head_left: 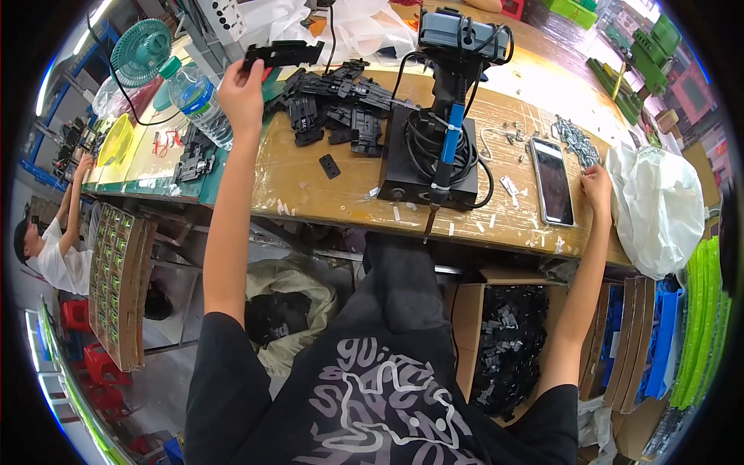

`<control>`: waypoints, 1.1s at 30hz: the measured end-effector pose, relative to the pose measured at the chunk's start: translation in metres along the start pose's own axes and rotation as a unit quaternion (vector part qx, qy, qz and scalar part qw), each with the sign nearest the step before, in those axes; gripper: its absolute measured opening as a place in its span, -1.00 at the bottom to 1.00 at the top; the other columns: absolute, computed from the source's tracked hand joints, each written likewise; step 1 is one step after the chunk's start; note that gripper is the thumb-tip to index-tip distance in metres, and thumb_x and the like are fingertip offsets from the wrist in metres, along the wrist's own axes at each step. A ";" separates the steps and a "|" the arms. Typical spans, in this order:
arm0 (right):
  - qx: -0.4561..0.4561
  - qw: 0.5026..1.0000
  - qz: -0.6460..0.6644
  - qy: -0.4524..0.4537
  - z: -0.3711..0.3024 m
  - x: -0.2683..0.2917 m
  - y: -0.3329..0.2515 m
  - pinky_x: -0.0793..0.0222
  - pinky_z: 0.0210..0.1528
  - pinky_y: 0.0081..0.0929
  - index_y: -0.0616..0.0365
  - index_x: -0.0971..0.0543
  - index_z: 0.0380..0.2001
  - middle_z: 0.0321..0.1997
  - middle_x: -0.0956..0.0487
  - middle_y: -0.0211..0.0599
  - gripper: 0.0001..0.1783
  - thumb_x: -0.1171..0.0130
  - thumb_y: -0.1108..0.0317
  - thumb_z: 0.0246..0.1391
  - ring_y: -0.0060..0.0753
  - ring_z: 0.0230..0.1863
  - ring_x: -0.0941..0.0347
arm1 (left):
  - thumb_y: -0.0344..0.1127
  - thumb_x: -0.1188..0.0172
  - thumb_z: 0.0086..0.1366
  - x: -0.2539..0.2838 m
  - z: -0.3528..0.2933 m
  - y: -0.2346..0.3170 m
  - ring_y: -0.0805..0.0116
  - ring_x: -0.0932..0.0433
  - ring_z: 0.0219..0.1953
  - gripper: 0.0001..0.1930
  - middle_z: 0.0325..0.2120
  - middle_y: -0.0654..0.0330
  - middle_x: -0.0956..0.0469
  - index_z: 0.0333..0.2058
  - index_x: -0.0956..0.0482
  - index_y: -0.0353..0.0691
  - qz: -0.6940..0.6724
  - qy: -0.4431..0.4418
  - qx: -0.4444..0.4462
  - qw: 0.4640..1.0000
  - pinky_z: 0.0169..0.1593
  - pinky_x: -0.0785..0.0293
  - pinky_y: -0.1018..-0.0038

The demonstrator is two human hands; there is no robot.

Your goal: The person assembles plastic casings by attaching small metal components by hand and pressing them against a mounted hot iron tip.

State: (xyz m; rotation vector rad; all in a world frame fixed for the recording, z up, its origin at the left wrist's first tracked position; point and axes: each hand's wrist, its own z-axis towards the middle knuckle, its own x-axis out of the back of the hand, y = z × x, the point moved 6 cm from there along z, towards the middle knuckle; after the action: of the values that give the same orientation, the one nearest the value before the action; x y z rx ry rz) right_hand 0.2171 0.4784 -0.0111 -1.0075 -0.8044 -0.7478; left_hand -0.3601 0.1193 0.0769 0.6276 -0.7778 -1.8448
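Note:
Raised over the back left of the bench, my left hand (242, 91) is closed on one end of a long black plastic part (288, 53). Below and right of it lies a heap of similar black plastic parts (337, 101). At the right, my right hand (597, 188) has its fingers drawn together by the near edge of a pile of small grey metal pieces (575, 141). Whatever those fingers hold is too small to make out. A smartphone (552, 183) lies just left of that hand. One small flat black piece (329, 166) sits apart from the heap.
A blue-grey corded tool (465, 37) with coiled black cable stands mid-bench on a black box (395, 174). A water bottle (200, 105) and green fan (142, 53) are at left. A white plastic bag (657, 209) hangs at right; a cardboard box (467, 322) of parts is below. Another person works far left.

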 end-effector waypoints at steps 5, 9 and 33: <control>-0.005 0.998 0.017 0.063 -0.024 0.003 -0.031 -0.31 -0.36 -0.40 0.29 -0.47 -0.44 -0.56 -0.48 -0.12 -0.81 -0.05 0.42 -0.21 -0.21 -0.48 -0.43 | -0.38 -0.09 0.10 0.015 -0.021 -0.048 0.43 -0.44 -0.43 -0.78 -0.46 0.23 -0.43 -0.26 -0.36 -0.28 -0.232 0.023 0.179 0.956 -0.32 -0.42 0.47; 0.041 0.984 0.072 0.156 -0.035 0.009 -0.032 -0.30 -0.38 -0.47 0.22 -0.52 -0.37 -0.51 -0.49 -0.18 -0.79 -0.06 0.43 -0.18 -0.32 -0.50 -0.41 | -0.25 -0.01 0.16 -0.004 -0.050 -0.073 0.42 -0.40 -0.49 -0.81 -0.49 0.22 -0.42 -0.34 -0.38 -0.25 -0.298 -0.072 0.354 0.884 -0.39 -0.37 0.50; -0.009 0.963 0.237 0.130 -0.038 0.007 -0.028 -0.29 -0.40 -0.60 0.26 -0.48 -0.45 -0.54 -0.48 -0.33 -0.90 -0.05 0.47 -0.11 -0.54 -0.49 -0.38 | 0.13 -0.02 0.07 -0.006 -0.036 0.260 0.49 -0.35 -0.72 -0.50 -0.74 0.23 -0.42 -0.47 -0.51 -0.30 0.007 -0.407 -0.278 0.870 -0.66 -0.17 0.60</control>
State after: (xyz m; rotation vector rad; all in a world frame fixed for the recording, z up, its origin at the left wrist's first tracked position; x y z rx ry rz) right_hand 0.2058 0.4324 -0.0055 -1.0404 -0.3074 -0.4596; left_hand -0.1776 0.0398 0.2479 -0.5756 -0.6956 -2.1823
